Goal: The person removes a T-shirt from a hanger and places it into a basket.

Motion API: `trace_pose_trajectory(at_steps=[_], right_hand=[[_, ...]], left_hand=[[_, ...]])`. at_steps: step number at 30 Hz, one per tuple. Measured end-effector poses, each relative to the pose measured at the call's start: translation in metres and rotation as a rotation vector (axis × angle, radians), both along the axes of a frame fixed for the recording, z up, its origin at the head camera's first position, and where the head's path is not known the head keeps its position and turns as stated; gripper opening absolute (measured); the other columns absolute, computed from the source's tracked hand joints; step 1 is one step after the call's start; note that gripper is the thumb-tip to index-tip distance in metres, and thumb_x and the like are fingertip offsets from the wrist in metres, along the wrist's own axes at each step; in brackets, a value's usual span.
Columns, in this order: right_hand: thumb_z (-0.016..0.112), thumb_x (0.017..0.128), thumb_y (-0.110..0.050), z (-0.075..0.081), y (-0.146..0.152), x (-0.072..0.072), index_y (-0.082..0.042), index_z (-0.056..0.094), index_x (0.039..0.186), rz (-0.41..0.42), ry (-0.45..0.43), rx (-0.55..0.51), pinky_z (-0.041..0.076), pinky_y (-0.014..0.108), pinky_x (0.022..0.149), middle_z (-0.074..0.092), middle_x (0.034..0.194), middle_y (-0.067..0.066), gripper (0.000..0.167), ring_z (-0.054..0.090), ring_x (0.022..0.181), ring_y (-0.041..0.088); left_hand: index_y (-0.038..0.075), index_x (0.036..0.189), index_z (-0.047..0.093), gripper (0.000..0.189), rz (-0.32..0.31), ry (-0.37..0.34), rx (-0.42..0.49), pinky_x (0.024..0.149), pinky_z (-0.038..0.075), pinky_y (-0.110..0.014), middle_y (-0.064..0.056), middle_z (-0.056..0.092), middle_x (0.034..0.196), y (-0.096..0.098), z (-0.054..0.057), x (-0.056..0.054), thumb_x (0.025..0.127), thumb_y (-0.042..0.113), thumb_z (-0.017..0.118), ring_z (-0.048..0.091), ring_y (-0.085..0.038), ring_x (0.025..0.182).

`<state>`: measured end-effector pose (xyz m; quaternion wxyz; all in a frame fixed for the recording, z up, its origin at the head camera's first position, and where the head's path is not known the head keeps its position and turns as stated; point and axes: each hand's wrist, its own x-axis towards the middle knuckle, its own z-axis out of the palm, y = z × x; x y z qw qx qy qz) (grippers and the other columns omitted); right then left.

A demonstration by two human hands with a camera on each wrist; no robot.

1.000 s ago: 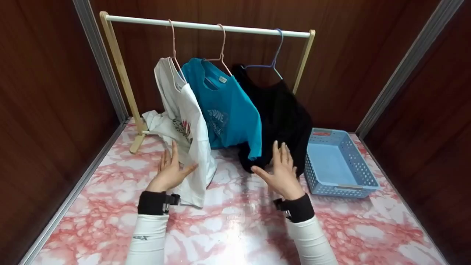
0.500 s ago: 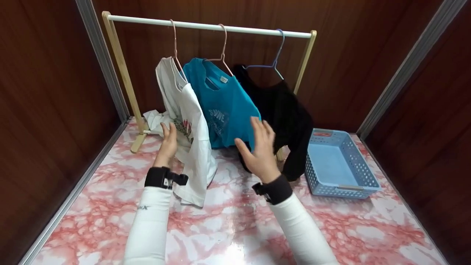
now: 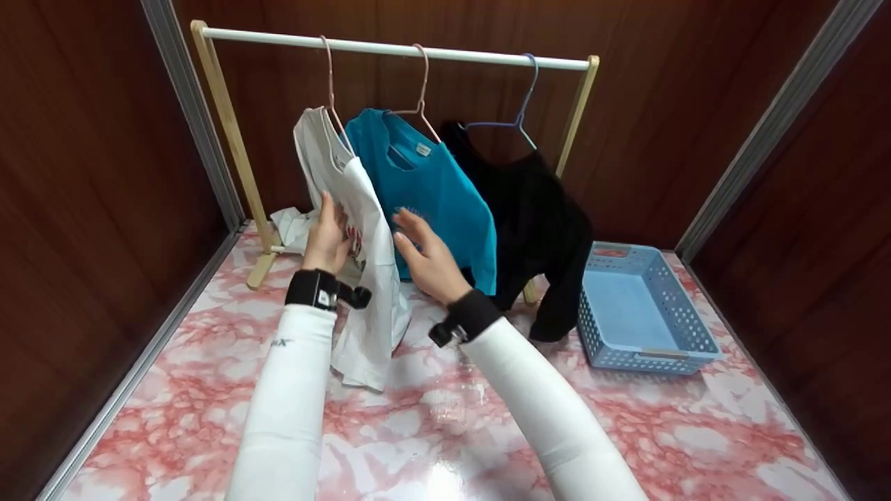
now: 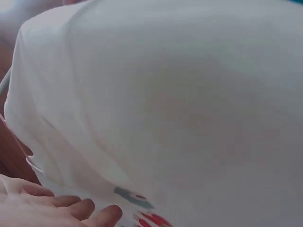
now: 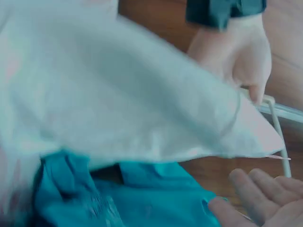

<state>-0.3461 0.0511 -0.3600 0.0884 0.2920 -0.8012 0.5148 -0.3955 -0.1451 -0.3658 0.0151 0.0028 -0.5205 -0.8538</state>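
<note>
The person wears two long sleeves, a left sleeve and a right sleeve, both white, smooth and close-fitting, with some light creases. On the left one is printed a small dark marking. Behind the bare left hand sits a wide black wristband with a small pale patch; behind the bare right hand, a similar black band. From each one sticks out a small black device.

Three garments, three hangers, one basket
</note>
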Motion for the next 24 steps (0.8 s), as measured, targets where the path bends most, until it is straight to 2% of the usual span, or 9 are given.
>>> trace_pose_trajectory(at_steps=[3, 5, 8, 10, 11, 13, 20, 24], right_hand=[[0.045, 0.111, -0.016, 0.004, -0.014, -0.006, 0.005, 0.035, 0.155, 0.053, -0.009, -0.077, 0.04, 0.042, 0.121, 0.045, 0.158, 0.022, 0.05, 0.045, 0.148, 0.032], [0.045, 0.111, -0.014, 0.007, -0.023, -0.009, 0.005, 0.037, 0.154, 0.072, -0.009, -0.101, 0.04, 0.04, 0.121, 0.046, 0.158, 0.022, 0.048, 0.045, 0.148, 0.031], [0.046, 0.111, -0.014, 0.012, -0.032, -0.01, 0.003, 0.04, 0.153, 0.048, -0.026, -0.084, 0.042, 0.037, 0.119, 0.048, 0.157, 0.02, 0.046, 0.048, 0.146, 0.029], [0.047, 0.111, -0.016, 0.016, -0.035, -0.01, 0.001, 0.042, 0.153, 0.011, -0.046, -0.058, 0.043, 0.036, 0.118, 0.05, 0.155, 0.018, 0.046, 0.05, 0.144, 0.027], [0.047, 0.111, -0.016, 0.017, -0.037, -0.011, 0.0, 0.043, 0.153, -0.01, -0.054, -0.048, 0.044, 0.036, 0.117, 0.052, 0.154, 0.018, 0.046, 0.051, 0.143, 0.027], [0.049, 0.11, -0.017, 0.02, -0.039, -0.013, -0.001, 0.047, 0.151, -0.055, -0.064, -0.028, 0.046, 0.035, 0.116, 0.055, 0.151, 0.017, 0.044, 0.055, 0.14, 0.025], [0.061, 0.105, -0.019, 0.026, -0.038, -0.018, -0.005, 0.067, 0.134, -0.195, -0.066, -0.02, 0.057, 0.035, 0.1, 0.072, 0.13, 0.012, 0.033, 0.07, 0.117, 0.023], [0.062, 0.104, -0.018, 0.028, -0.035, -0.018, -0.005, 0.071, 0.128, -0.242, -0.038, -0.008, 0.06, 0.037, 0.093, 0.075, 0.123, 0.013, 0.029, 0.073, 0.11, 0.024]], left_hand=[[0.016, 0.165, 0.0, 0.066, -0.018, -0.012, 0.078, 0.133, 0.006, -0.038, -0.001, 0.005, 0.175, 0.003, 0.006, -0.006, 0.111, 0.049, 0.019, 0.003, -0.014, 0.162], [0.014, 0.166, 0.012, 0.065, -0.017, -0.016, 0.124, 0.131, 0.015, -0.031, -0.003, 0.02, 0.173, 0.008, 0.009, -0.01, 0.111, 0.047, 0.023, 0.017, -0.011, 0.16], [0.007, 0.158, 0.035, 0.057, 0.042, -0.006, 0.157, 0.118, 0.032, -0.02, -0.003, 0.044, 0.158, 0.017, 0.014, -0.015, 0.112, 0.04, 0.03, 0.041, -0.008, 0.141], [0.002, 0.15, 0.044, 0.051, 0.102, 0.009, 0.16, 0.107, 0.038, -0.015, -0.005, 0.05, 0.147, 0.022, 0.016, -0.017, 0.112, 0.034, 0.034, 0.046, -0.008, 0.125], [0.0, 0.148, 0.047, 0.049, 0.132, 0.012, 0.14, 0.103, 0.04, -0.014, -0.007, 0.051, 0.145, 0.025, 0.017, -0.018, 0.112, 0.031, 0.037, 0.047, -0.007, 0.122], [-0.002, 0.149, 0.047, 0.046, 0.172, 0.028, 0.105, 0.102, 0.04, -0.013, -0.008, 0.049, 0.152, 0.029, 0.017, -0.019, 0.112, 0.026, 0.04, 0.047, -0.008, 0.124], [-0.006, 0.15, 0.045, 0.047, 0.231, 0.075, -0.005, 0.115, 0.038, -0.023, -0.017, 0.046, 0.157, 0.04, 0.015, -0.021, 0.109, 0.017, 0.049, 0.045, -0.017, 0.137], [-0.007, 0.153, 0.039, 0.051, 0.256, 0.097, -0.026, 0.123, 0.033, -0.028, -0.019, 0.039, 0.162, 0.044, 0.015, -0.021, 0.108, 0.014, 0.051, 0.038, -0.02, 0.148]])
